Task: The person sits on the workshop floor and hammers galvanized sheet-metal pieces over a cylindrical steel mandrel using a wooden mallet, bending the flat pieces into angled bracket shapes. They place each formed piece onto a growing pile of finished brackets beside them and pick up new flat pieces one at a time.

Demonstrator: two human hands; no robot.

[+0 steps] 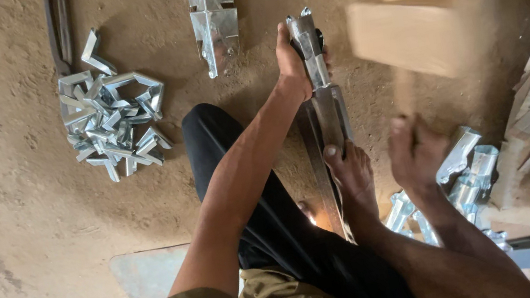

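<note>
Shiny metal piece (310,49) upright on iron bar (324,161); wooden mallet (413,33) raised, blurred.

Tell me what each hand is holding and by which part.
Left hand grips the folded sheet-metal piece near its top end. Right hand holds the wooden mallet by the lower end of its handle.

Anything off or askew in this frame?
Nothing looks damaged or spilled. One oddity: a bare foot pins the long shiny metal workpiece against a steel bar while the left hand grips its top and the right hand holds a motion-blurred wooden mallet above, close to fingers and toes.
</note>
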